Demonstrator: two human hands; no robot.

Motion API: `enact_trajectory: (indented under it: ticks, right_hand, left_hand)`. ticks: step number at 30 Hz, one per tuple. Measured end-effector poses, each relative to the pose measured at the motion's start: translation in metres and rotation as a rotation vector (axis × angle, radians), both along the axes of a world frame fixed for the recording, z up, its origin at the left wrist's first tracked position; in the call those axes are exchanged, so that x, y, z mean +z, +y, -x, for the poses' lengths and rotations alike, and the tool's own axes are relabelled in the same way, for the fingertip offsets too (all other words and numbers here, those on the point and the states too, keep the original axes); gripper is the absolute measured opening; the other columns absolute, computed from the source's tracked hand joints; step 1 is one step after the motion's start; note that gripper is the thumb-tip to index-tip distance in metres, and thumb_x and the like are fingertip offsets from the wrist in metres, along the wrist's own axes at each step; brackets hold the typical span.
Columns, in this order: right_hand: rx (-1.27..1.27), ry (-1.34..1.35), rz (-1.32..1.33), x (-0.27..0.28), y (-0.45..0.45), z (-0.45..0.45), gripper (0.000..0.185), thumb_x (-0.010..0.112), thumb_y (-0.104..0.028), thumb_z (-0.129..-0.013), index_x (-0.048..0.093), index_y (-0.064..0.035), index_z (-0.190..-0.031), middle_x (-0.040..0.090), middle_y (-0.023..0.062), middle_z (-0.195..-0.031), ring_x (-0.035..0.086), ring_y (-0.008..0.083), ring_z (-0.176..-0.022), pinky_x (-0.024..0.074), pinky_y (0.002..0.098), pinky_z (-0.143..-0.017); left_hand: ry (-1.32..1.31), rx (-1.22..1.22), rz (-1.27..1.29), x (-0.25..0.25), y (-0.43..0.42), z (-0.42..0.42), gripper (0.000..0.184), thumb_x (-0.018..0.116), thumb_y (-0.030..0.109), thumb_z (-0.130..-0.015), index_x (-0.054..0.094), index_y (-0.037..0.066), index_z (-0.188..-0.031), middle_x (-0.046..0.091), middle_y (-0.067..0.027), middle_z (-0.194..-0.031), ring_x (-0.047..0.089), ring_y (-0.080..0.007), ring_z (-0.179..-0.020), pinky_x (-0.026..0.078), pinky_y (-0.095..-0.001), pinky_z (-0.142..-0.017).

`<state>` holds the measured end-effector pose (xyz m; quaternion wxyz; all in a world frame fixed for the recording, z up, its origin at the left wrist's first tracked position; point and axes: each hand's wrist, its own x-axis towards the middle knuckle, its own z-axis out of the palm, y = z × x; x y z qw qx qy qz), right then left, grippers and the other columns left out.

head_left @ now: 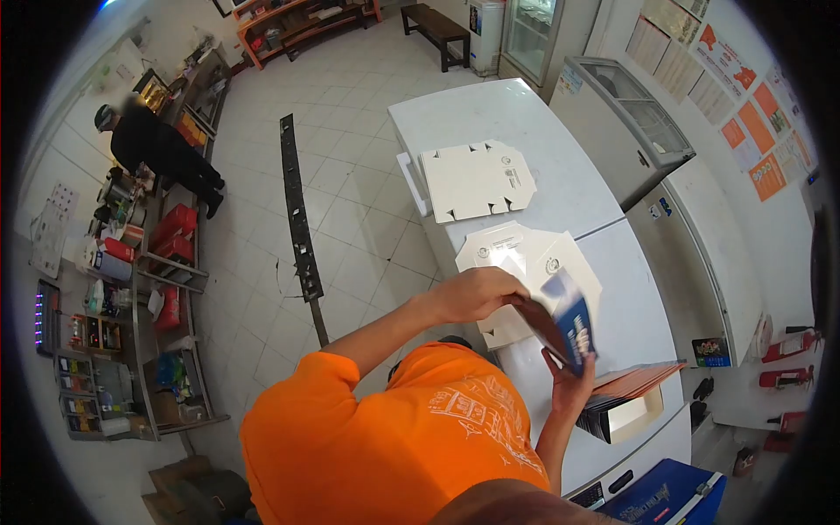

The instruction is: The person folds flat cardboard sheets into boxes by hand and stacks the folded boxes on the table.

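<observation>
Blue-and-white card (577, 329), brown inside, at the worker's (385, 429) 2 o'clock. Judged light, springy, easily creased; best held by its edges. Left hand (479, 294): fingers curled, pinching its 10 o'clock edge. Right hand (572, 388): grasping its 6 o'clock end. Beside that hand, 3 o'clock of the worker: white-lined box (637, 416).
</observation>
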<state>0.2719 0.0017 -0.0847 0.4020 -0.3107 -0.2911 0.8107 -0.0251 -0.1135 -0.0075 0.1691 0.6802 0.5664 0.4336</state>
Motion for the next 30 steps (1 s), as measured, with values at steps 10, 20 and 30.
enact_trajectory:
  ticks: [10,20,30]
  right_hand:
    - [0.060,-0.486,-0.875,0.054,-0.055,0.032,0.017,0.067,-0.016,-0.103,0.065,-0.0004,-0.098,0.064,0.0065,-0.090,0.058,0.0214,-0.089,0.0466,0.0374,-0.080]
    - [0.460,-0.678,-1.416,0.092,-0.045,0.051,0.028,0.069,-0.008,-0.089,0.068,-0.0015,-0.116,0.062,0.0202,-0.111,0.058,0.0393,-0.105,0.0468,0.0473,-0.094]
    - [0.430,-0.742,-1.160,0.084,-0.027,0.037,0.025,0.068,-0.004,-0.094,0.063,0.0000,-0.118,0.067,0.0176,-0.109,0.064,0.0404,-0.102,0.0513,0.0457,-0.089]
  left_hand:
    - [-0.043,-0.148,0.501,-0.029,-0.029,-0.013,0.018,0.066,0.017,-0.100,0.070,0.007,-0.115,0.074,-0.0096,-0.101,0.068,-0.0316,-0.097,0.055,-0.0405,-0.090]
    - [-1.070,-0.442,1.052,-0.085,-0.035,-0.031,0.040,0.063,0.024,-0.110,0.063,-0.002,-0.140,0.071,-0.0056,-0.116,0.068,-0.0124,-0.101,0.059,-0.0288,-0.088]
    - [-0.879,-0.565,1.012,-0.057,-0.008,-0.025,0.039,0.068,0.021,-0.108,0.066,-0.010,-0.133,0.079,-0.0086,-0.110,0.071,-0.0082,-0.092,0.058,-0.0229,-0.080]
